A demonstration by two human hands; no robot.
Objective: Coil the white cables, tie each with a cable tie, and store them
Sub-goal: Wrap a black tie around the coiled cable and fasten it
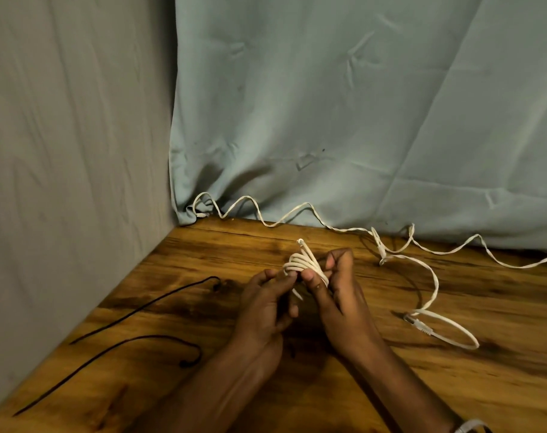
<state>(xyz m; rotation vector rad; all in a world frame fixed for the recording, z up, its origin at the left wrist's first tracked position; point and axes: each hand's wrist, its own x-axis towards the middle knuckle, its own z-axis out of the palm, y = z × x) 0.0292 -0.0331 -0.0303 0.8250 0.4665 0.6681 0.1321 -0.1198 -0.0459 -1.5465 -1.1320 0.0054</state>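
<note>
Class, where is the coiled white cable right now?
In the head view, the coiled white cable sits centre frame, held between both hands above the wooden table.

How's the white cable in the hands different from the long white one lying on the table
The coiled white cable is wound into tight loops and gripped by the left hand and right hand; the loose white cable sprawls untouched in slack waves across the wooden table. Both are white.

Table (390, 385): wood grain, brown, slight sheen. Backdrop curtain (359, 104): pale blue-green cloth, matt, creased. Left wall cloth (72, 151): grey, matt, wrinkled. White cables (434, 276): smooth plastic, flat, matt. Black cords (134, 310) at the left edge: thin, matt.
</note>
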